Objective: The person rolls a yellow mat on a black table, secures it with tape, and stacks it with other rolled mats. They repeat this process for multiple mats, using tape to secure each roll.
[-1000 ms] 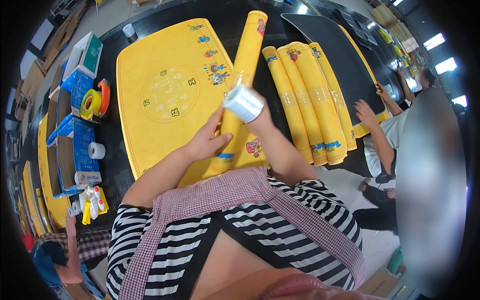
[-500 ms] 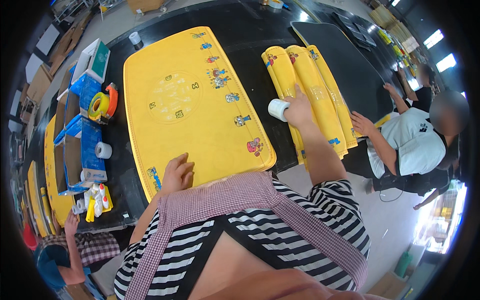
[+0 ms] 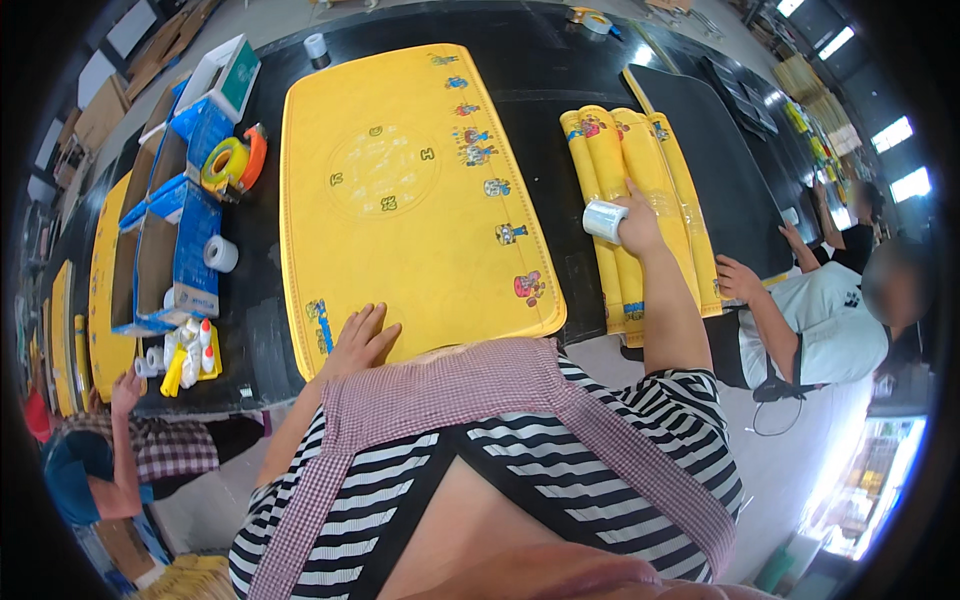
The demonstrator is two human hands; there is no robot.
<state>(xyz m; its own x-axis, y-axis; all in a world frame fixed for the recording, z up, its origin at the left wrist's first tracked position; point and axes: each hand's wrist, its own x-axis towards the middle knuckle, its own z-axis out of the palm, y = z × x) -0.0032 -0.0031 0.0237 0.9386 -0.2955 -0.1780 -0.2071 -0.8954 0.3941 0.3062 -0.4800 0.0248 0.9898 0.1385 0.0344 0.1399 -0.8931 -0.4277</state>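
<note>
A flat yellow mat (image 3: 400,260) with rounded corners, cartoon figures and a faint printed circle lies in front of me. Near its front edge my left hand (image 3: 362,342) rests on it, fingers apart and holding nothing. My right hand (image 3: 643,228) is closed on a roll of clear tape (image 3: 604,221), whose side faces left. Beneath that hand lie several rolled yellow mats (image 3: 655,240), side by side, with shiny clear tape visible across them. Some of my right fingers are hidden behind the tape roll.
Left of the mat stand blue cardboard boxes (image 3: 190,240), an orange tape dispenser (image 3: 252,160), a white roll (image 3: 221,254) and white bottles (image 3: 192,352). A dark mat (image 3: 710,150) lies at right beside a co-worker in a light shirt (image 3: 825,330). Another person (image 3: 120,450) works at far left.
My view has shifted, so the table appears farther right. My right hand still holds the tape roll over the rolled mats, the roll now turned slightly. My left hand stays on the flat mat.
</note>
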